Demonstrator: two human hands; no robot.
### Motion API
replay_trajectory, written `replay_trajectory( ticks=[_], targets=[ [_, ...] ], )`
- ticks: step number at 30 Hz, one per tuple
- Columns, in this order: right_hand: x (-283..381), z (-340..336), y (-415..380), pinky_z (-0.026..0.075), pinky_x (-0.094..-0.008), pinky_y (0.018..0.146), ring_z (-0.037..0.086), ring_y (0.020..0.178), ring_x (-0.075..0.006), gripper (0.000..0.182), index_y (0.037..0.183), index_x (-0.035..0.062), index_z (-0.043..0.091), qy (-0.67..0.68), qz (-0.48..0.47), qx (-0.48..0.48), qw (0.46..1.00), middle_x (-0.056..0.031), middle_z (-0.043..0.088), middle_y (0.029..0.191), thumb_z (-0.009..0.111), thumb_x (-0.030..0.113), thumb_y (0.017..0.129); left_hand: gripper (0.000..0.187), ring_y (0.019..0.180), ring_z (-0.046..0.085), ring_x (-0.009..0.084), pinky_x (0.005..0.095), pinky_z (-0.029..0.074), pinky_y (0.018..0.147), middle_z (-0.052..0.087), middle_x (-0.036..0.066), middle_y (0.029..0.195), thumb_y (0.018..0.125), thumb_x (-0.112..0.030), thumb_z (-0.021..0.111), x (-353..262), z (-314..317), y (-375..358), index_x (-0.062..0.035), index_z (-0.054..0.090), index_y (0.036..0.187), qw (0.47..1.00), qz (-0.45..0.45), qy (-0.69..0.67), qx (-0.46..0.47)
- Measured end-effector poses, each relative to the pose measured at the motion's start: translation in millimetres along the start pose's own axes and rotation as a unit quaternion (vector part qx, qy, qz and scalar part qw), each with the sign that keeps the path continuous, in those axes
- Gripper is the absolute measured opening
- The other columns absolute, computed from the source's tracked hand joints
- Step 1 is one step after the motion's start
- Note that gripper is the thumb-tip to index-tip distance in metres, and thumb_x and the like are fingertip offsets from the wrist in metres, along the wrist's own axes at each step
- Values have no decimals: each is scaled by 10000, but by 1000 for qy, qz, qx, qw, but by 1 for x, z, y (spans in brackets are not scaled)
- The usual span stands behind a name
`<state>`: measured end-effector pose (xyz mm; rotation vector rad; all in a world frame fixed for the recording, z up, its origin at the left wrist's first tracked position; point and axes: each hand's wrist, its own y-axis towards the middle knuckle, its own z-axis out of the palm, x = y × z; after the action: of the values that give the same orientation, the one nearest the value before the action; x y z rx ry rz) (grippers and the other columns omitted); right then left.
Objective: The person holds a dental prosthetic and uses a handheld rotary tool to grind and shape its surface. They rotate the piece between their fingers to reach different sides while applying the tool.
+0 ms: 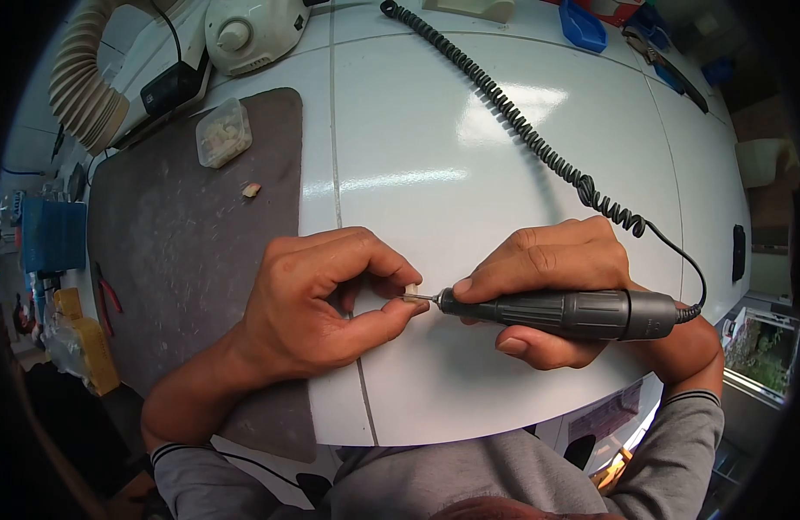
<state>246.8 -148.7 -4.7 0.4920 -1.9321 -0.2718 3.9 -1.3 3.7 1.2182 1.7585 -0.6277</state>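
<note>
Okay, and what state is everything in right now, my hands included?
Left hand: pinching the small pale piece.
Right hand: gripping the rotary handpiece.
Rotary handpiece: bit at the small pale piece; can't tell if running.
Coiled cord: stretched out, bunched at one spot.
Clear plastic container: holding pale bits.
White knobbed unit: can't tell if on.
Ribbed hose: bent.

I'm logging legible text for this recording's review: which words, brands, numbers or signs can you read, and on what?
Nothing reads with certainty.
Clear plastic item at far left: possibly "AQUA", too blurred to confirm.
Black ribbed cylindrical handpiece: faint mark near its cable end, too small to read.
Black plastic box on a cable: small pale marking, unreadable.
</note>
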Motion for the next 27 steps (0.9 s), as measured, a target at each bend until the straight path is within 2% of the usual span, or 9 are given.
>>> replay_trajectory(
  ticks=[1,4,7,13,15,19,22,25,27],
  targets=[
    [0,0,0,672,-323,712,814,780,-251,393,1121,-46,781,-5,-7,0,1000,-146,812,893,772,282,905,158,656,674,67,218,460,523,772,36,839,786,-44,867,0,0,0,-29,768,907,1000,-2,-2,0],
    [1,-3,0,664,-344,713,816,808,-270,352,1162,1,784,9,15,2,1000,-156,805,928,797,231,896,159,656,674,67,218,459,524,770,34,838,786,-42,863,0,1,-1,-30,764,909,1000,-3,-4,-1],
    [1,1,-2,665,-344,715,816,810,-269,349,1158,3,784,10,8,-2,1000,-155,805,924,794,234,897,163,652,672,67,218,458,523,767,33,833,788,-43,864,0,1,-1,-29,762,915,1000,0,-3,-2],
    [0,1,0,674,-329,724,816,788,-251,388,1114,-47,780,-2,2,-3,1000,-151,813,891,774,281,906,164,652,670,67,221,457,522,764,31,833,790,-41,861,0,1,-1,-33,759,918,1000,-1,-1,1],
    [1,-1,0,670,-335,716,816,796,-266,362,1145,-23,781,2,7,3,1000,-161,807,915,789,242,898,165,653,670,67,221,457,522,763,30,835,789,-38,859,-1,1,-1,-35,759,921,1000,-5,2,3],
    [2,1,0,669,-339,716,817,805,-270,349,1160,-8,781,6,-1,2,1000,-164,805,925,799,211,888,156,622,661,68,229,434,492,770,47,830,842,-65,862,2,2,-1,-24,769,961,1000,17,-5,-2],
    [-1,0,1,676,-329,720,817,787,-259,396,1121,-45,784,-7,-10,-4,1000,-153,815,904,783,280,895,157,635,674,71,229,437,494,767,47,830,840,-61,860,1,2,0,-23,767,960,1000,14,-2,2],
    [-1,3,0,676,-327,711,816,781,-260,396,1118,-47,784,4,-14,-2,1000,-158,812,899,783,277,891,159,639,675,72,230,438,494,763,46,827,837,-61,860,2,2,-1,-22,765,959,1000,16,0,2],
    [2,-3,1,673,-339,721,817,806,-267,349,1142,-19,784,-1,2,5,1000,-163,809,926,793,223,890,159,636,672,72,231,438,494,761,45,824,836,-59,859,1,1,0,-23,765,958,1000,16,2,5]
  ],
)
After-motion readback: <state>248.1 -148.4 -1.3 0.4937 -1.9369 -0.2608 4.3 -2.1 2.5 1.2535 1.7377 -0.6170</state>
